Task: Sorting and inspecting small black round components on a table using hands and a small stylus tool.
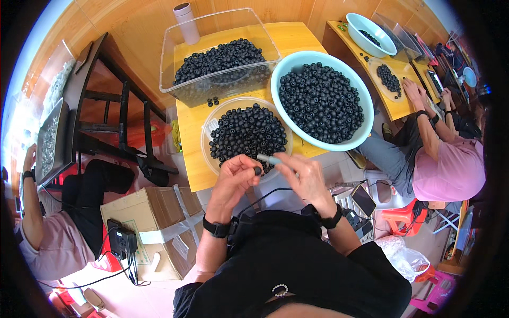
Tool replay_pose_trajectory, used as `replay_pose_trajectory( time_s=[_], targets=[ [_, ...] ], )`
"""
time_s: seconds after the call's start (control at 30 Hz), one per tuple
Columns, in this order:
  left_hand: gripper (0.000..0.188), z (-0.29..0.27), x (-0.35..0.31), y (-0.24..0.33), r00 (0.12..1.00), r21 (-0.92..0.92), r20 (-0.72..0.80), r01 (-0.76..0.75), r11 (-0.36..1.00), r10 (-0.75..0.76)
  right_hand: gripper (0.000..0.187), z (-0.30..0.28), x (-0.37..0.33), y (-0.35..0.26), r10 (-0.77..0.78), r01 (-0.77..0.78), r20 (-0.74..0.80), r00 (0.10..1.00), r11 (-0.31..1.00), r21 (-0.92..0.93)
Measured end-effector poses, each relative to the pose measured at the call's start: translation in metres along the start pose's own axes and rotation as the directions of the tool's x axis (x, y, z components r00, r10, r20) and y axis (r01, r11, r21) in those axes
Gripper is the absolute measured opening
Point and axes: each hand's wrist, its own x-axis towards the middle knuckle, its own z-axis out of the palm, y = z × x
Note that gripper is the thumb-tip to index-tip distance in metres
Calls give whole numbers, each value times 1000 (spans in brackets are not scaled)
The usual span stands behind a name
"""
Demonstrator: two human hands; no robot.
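My left hand (233, 179) pinches one small black bead (257, 170) between thumb and fingertips. My right hand (305, 177) grips a thin light-blue tool (270, 158) whose tip points at that bead. Both hands hover over the near edge of a clear round tray (208, 143) filled with black beads. Behind the tray, a pale blue basin (289, 63) and a clear plastic bin (175, 63) hold many more black beads. All of this rests on a small wooden table (191, 159).
A cardboard box (154, 212) with a black charger sits on the floor to my left. A person in pink sits at the left beside a dark table. Another person in pink works at a second wooden table (344, 40) on the right. A phone (363, 200) lies by a red stool.
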Motion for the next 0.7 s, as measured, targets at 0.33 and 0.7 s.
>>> replay_pose_trajectory(
  time_s=[0.33,0.7],
  targets=[
    [19,9,-1,-1,998,6,-59,18,1000,-17,23,-11,6,-19,221,-242,101,970,917,316],
    [19,9,-7,-4,978,208,-190,123,970,-84,24,-15,21,-11,129,-153,124,984,965,213]
  ],
)
